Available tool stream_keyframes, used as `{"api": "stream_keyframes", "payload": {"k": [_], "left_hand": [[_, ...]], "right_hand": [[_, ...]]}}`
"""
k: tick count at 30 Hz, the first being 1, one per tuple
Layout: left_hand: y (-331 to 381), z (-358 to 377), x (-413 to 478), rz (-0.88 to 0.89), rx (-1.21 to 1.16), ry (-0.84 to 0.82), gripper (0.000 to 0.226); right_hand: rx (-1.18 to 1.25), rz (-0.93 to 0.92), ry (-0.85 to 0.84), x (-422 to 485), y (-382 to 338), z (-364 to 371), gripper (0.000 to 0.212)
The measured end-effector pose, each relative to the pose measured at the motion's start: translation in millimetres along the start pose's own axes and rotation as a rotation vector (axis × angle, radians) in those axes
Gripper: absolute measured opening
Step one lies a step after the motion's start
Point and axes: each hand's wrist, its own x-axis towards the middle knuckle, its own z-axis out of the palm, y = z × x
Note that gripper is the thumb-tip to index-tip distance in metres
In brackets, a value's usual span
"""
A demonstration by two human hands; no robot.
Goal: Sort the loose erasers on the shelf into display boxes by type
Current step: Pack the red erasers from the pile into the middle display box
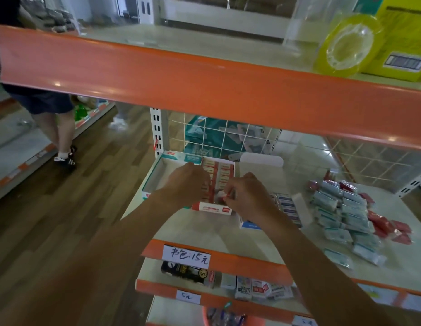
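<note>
While right hand (pixel 243 196) pinches an eraser (pixel 225 196) over the red box (pixel 214 209) | box: eraser rows (pixel 223 171) | left hand (pixel 184 184): grip unclear

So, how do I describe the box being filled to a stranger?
On the middle shelf, below the orange rail, stand three display boxes. The red box is the centre one, where the left hand and right hand meet. Only it is red; a teal box and a blue box flank it.

Overhead orange beam (pixel 204 85), eraser pile (pixel 346 215) right, bare shelf (pixel 204 229) front.
</note>
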Motion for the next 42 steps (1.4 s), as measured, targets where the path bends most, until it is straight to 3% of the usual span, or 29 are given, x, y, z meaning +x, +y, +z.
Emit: {"api": "stream_keyframes", "payload": {"k": [17, 25, 29, 32, 42], "left_hand": [[1.0, 21.1, 10.9, -0.017, -0.112, -0.112, 0.026], [17.6, 10.1, 5.7, 0.058, -0.086, -0.009, 0.036], [46.3, 0.6, 9.6, 0.125, -0.198, 0.129, 0.027], [77.3, 1.0, 15.9, 0.188, -0.149, 0.148, 0.025], [213.2, 14.1, 49.4, 0.386, -0.267, 0.072, 0.019]], "right_hand": [[-0.141, 0.002, 0.020, 18.4, -5.1, 13.2, 0.017], [-0.010, -0.047, 0.075, 10.7, 9.7, 8.8, 0.024], [0.036, -0.010, 0.243, -9.2, 36.2, -8.1, 0.019], [0.028, 0.041, 0.313, -27.4, 70.3, -21.1, 0.020], [0.040, 0.288, 0.313, -103.0, 191.7, -74.9, 0.030]]}}
